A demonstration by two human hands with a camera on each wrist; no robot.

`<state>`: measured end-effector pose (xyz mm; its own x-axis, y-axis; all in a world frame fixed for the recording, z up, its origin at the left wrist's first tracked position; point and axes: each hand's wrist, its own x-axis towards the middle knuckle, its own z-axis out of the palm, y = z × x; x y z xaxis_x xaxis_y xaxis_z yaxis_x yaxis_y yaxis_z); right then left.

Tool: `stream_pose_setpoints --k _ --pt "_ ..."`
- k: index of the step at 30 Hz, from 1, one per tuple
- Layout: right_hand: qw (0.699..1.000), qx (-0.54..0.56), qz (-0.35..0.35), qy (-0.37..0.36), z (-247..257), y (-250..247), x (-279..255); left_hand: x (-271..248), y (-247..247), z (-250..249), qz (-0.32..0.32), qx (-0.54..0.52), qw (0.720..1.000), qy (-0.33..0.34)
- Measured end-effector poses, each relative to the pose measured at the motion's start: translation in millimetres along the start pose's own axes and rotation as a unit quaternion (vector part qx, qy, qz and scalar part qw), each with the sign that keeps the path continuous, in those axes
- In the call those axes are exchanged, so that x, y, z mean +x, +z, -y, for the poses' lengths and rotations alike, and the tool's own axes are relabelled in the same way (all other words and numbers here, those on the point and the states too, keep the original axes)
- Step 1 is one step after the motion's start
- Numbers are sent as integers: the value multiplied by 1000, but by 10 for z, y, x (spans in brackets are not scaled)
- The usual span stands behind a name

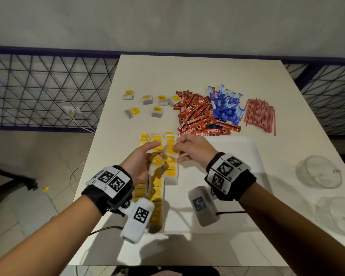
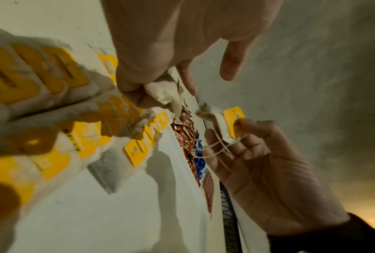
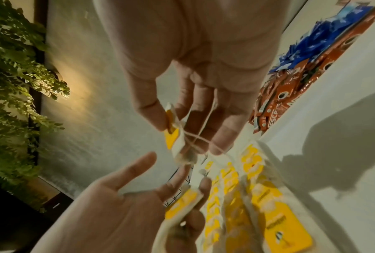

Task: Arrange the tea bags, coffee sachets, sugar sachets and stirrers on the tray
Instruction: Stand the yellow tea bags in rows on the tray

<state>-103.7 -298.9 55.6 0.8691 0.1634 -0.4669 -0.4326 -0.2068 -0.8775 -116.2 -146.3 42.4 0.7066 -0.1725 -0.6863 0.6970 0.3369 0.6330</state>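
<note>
Both hands are up over the white rectangular tray point(image 1: 247, 148), above its rows of yellow-tagged tea bags point(image 1: 170, 172). Left hand point(image 1: 140, 162) grips one white paper tea bag point(image 2: 162, 92), right hand point(image 1: 193, 148) pinches another tea bag's yellow tag point(image 3: 171, 137), string looped over its fingers. Further back on the white table point(image 1: 147, 76): loose tea bags point(image 1: 157, 112), red Nescafe coffee sachets point(image 1: 197, 114), blue sugar sachets point(image 1: 227, 104), red stirrers point(image 1: 261, 114).

"NESCAFE" on coffee sachets point(image 1: 199, 114); "TEA" tag point(image 1: 157, 109)

Below both hands, tea bags point(image 1: 170, 172) lie in rows on the tray point(image 1: 245, 148). Beyond the right hand point(image 1: 193, 148) on the bench point(image 1: 187, 70) lie coffee sachets point(image 1: 195, 114), sugar sachets point(image 1: 226, 104) and stirrers point(image 1: 261, 114); loose tea bags point(image 1: 145, 104) lie beyond the left hand point(image 1: 140, 162).
</note>
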Motion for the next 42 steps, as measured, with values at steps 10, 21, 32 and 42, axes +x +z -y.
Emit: stream_pose_setpoints --k 10,21,32,42 --pt "963 -249 80 -66 -99 -63 -3 -44 -256 138 29 394 897 197" --pt "960 -239 139 -48 -192 -169 -81 25 -270 225 52 523 827 203" --pt "966 -212 146 -19 -255 -271 -68 108 -316 301 176 460 861 127" --pt "981 -111 153 32 -538 -29 -102 126 -280 262 118 352 916 154"
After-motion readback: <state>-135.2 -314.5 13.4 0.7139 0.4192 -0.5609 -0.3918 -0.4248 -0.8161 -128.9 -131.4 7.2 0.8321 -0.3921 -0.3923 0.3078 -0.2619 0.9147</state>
